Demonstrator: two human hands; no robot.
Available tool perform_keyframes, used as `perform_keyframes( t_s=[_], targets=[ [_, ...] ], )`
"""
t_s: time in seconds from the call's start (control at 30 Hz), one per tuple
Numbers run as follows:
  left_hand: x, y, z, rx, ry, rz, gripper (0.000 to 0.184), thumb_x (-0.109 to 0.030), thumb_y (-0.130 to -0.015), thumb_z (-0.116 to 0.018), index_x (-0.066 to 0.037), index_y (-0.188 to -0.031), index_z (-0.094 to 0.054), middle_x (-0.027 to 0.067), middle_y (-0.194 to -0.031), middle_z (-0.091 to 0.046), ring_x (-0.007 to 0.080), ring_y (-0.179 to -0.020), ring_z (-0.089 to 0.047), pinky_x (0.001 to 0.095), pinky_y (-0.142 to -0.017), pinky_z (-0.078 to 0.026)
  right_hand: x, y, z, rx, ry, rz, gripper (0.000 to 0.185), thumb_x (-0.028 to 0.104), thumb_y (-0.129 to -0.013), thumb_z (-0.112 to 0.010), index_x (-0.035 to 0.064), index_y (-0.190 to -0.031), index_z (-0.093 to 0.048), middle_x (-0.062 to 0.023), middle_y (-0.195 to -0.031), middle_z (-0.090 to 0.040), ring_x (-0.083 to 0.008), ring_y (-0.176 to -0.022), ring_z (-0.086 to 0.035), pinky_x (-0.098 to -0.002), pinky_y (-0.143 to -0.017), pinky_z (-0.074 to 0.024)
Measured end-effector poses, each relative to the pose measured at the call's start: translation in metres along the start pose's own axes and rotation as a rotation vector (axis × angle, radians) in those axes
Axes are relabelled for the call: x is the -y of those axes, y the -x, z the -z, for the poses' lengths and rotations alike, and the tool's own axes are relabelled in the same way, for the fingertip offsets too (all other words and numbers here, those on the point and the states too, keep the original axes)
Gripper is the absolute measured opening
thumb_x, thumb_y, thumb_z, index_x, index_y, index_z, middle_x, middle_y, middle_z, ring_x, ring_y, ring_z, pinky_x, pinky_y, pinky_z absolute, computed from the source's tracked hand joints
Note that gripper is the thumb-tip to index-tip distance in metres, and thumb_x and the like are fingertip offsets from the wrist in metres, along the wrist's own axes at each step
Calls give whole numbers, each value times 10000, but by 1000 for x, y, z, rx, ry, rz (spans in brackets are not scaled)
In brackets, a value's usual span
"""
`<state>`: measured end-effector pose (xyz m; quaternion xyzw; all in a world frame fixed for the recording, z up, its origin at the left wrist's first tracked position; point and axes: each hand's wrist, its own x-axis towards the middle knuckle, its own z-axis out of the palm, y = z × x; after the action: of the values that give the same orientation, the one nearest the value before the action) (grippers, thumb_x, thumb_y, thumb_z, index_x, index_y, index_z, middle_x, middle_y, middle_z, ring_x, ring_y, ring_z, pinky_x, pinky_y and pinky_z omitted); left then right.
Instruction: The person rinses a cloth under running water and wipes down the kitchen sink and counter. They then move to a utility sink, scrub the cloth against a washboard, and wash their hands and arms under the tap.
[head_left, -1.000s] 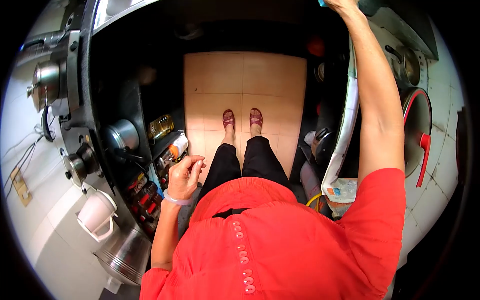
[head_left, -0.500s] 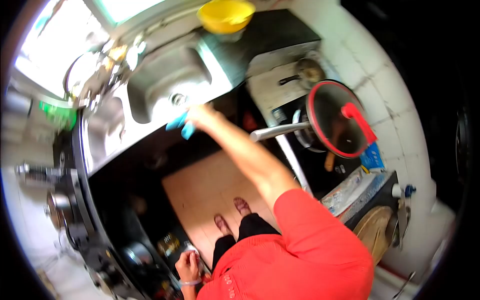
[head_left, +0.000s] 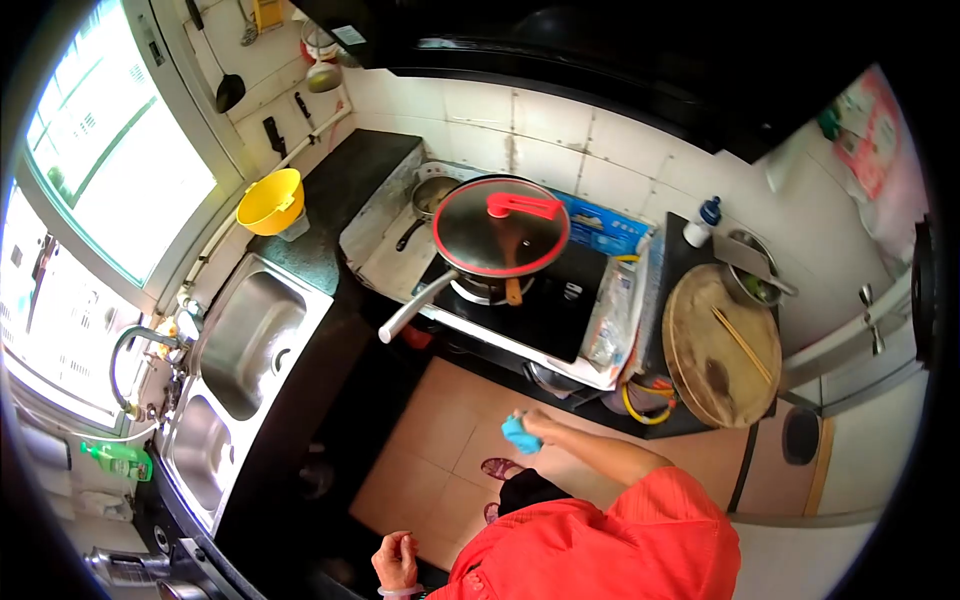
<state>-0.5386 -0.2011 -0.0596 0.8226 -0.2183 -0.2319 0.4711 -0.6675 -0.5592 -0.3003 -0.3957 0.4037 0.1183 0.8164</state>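
Note:
My right hand (head_left: 537,424) is closed around a crumpled light-blue cloth (head_left: 520,436), held over the floor in front of the stove counter. My left hand (head_left: 396,562) is low by my waist with its fingers curled in, and I see nothing in them. Beyond the cloth, a wok with a long pale handle stands on the black cooktop (head_left: 566,318). Its glass lid (head_left: 470,235) has a red rim and red handle. A wooden utensil (head_left: 513,289) shows beside the wok.
To the left is a double steel sink (head_left: 252,340) with a tap and a green bottle (head_left: 122,460). A yellow bowl (head_left: 270,203) stands by the window. A round wooden board (head_left: 715,350) with chopsticks (head_left: 742,345), a cleaver (head_left: 752,262) and a steel pot (head_left: 768,292) are at the right.
My view has swung right toward the stove. My right hand has moved from the sink edge back to the front of the stove counter, keeping the blue cloth. My left hand stays low.

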Motion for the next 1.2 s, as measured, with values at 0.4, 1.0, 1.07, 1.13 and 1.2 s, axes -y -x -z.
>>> perform_keyframes(
  t_s=[0.4, 1.0, 1.07, 1.13, 1.2],
  targets=[
    [-40, 17, -40, 351, 559, 67, 381, -260, -948, -499, -8, -1218, -406, 89, -960, -592, 132, -765, -582, 260, -558, -494, 30, 197, -223, 355, -631, 335, 263, 292, -826, -668, 42, -882, -607, -43, -817, -606, -148, -710, -583, -299, -676, -488],
    [-59, 22, -69, 273, 94, -165, 256, -208, -888, -614, -20, -1044, -537, -26, -812, -537, 47, -695, -436, 196, -613, -378, 21, 240, -123, -18, -245, 697, 197, 213, -867, -599, 36, -953, -601, -62, -934, -620, -126, -865, -567, -275, -765, -464],
    [-53, 22, -73, 204, 230, -78, 246, -202, -895, -603, -39, -1058, -519, -31, -818, -533, 40, -684, -431, 189, -584, -364, 22, 237, -122, -26, -60, 754, 245, 266, -877, -599, 26, -920, -621, -51, -871, -624, -119, -819, -568, -265, -698, -454],
    [-56, 24, -72, 211, 370, 44, 232, -145, -890, -585, -77, -1080, -471, -23, -865, -548, 43, -704, -472, 176, -535, -356, 24, 241, -130, -21, 35, 774, 249, 268, -880, -591, 24, -919, -625, -48, -858, -624, -122, -802, -571, -267, -687, -453],
    [-64, 27, -74, 181, 416, 38, 242, -79, -854, -586, -76, -1061, -463, -17, -868, -548, 43, -702, -477, 172, -530, -350, 19, 230, -132, -111, 309, 990, 278, 261, -851, -609, 9, -968, -598, -91, -878, -633, -209, -837, -606, -323, -751, -481]
  ],
)
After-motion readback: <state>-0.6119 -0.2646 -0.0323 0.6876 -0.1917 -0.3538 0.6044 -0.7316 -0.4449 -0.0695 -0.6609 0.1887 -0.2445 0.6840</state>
